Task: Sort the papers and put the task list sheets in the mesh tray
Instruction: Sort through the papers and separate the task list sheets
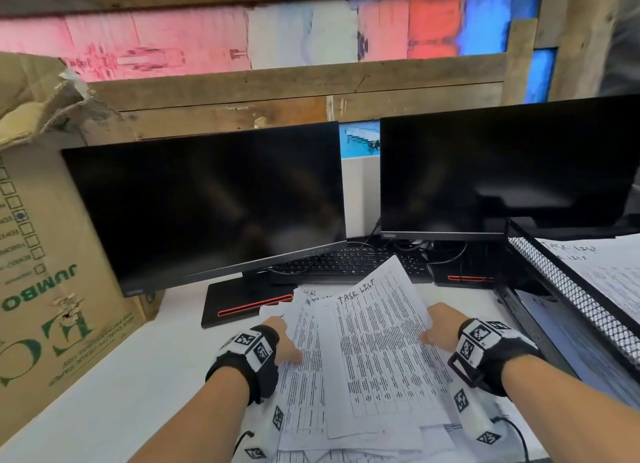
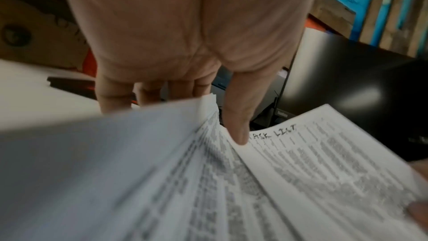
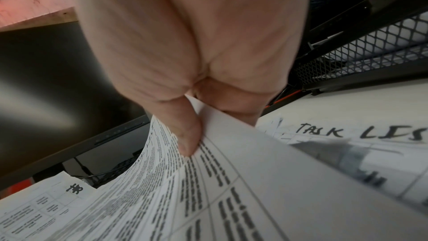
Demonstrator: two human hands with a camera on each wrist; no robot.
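Stage of task: judged partway through; sorting is under way and one delivery is in hand.
Done so far: the mesh tray (image 1: 568, 289) at the right of the desk (image 1: 138, 376) already holds at least one sheet headed "TASK LIST" (image 1: 602, 265).
In hand: a task list sheet (image 1: 377, 338), raised at its right edge above the paper pile (image 1: 304, 386), which lies at the middle of the desk in front of the keyboard (image 1: 349, 260).
Right hand (image 1: 441, 327): thumb on top and fingers beneath pinch the right edge of the task list sheet.
Left hand (image 1: 284, 339): thumb on top and fingers under the edge, gripping the left side of the paper pile; how many sheets it has I cannot tell.
Left to do: the held sheet is not yet in the mesh tray; the pile remains to be gone through. A sheet marked "HR" (image 1: 310, 294) lies among it and, by my reading, does not belong in the tray.
Head view only: the overall layout, namely the two dark monitors (image 1: 214, 203), the cardboard box (image 1: 38, 254) at the left, and the tray's position relative to the pile.
Left wrist view only: the left thumb (image 2: 238, 125) pressing beside the heading, with the left fingers (image 2: 111, 94) curled behind the lifted edge.
Right wrist view only: the pinch itself, right thumb (image 3: 187, 135) on the printed face, plus a further "TASK LIST" page (image 3: 361, 133) lying flat beneath the raised one, unseen from the head.
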